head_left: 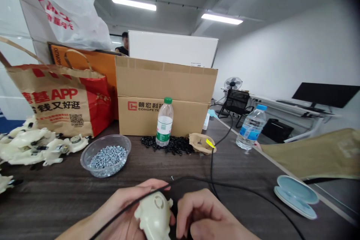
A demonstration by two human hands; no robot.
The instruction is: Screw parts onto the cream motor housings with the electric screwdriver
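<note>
My left hand [126,206] holds a cream plastic shell [155,213] low in the middle of the head view, its fingers wrapped round the back and side. Close beside the shell on the right is my right hand [206,213], its fingers curled; whatever they hold, if anything, is hidden. A black cable [194,178] passes in front of the shell and my left wrist. Beyond my hands, one small screw [172,177] lies on the dark table [152,167]. A clear bowl [84,159] of silvery screws [108,156] stands further left.
Cream plastic parts [33,144] pile up at the left. Small black parts [177,146] lie round a green-capped bottle [164,123] before a cardboard box [168,86]. At the right are a blue-capped bottle [251,127] and an open blue case [295,197]. A person [123,45] is behind the boxes.
</note>
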